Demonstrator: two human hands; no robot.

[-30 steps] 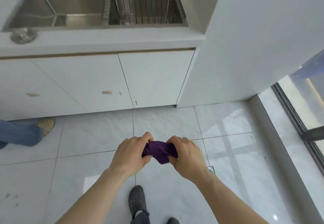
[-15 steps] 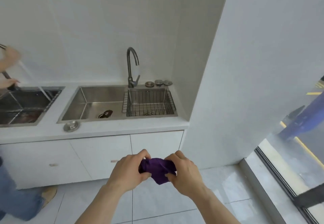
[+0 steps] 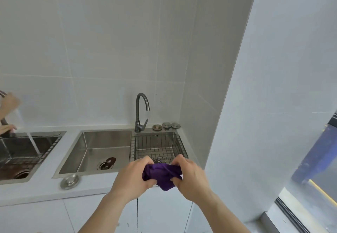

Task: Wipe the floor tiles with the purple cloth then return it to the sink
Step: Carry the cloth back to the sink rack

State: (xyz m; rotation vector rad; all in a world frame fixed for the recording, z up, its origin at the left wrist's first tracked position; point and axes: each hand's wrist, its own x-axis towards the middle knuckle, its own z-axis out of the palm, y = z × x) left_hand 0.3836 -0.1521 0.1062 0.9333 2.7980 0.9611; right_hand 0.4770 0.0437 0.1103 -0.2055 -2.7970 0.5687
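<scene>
Just off the counter's front edge (image 3: pixel 54 194), toward its right end, the purple cloth (image 3: pixel 162 175) sits bunched between both hands, held in the air at approx. counter height. Left hand (image 3: pixel 131 179) is closed on the cloth's left side, right hand (image 3: pixel 191 179) closed on its right side, thumbs and fingers pinching fabric; a loose corner hangs below, between the wrists. Cloth's long axis runs left-right, parallel w/ the counter's front edge. The sink (image 3: pixel 102 152) lies straight ahead and slightly left of the hands, past the front strip of counter; its wire basket (image 3: pixel 158 147) fills the right part, directly beyond the cloth, w/ the faucet (image 3: pixel 141 112) at the back edge. Open basin w/ the drain sits fwd-left, so the left hand is nearer it; right hand is nearer the basket. Judging by this, the wiping looks done and the return leg is on: next move calls for a short reach fwd over the front edge, then letting go. Another person's hands (image 3: pixel 8 105) work at a second sink (image 3: pixel 27 152) toward the counter's left end, well apart.
</scene>
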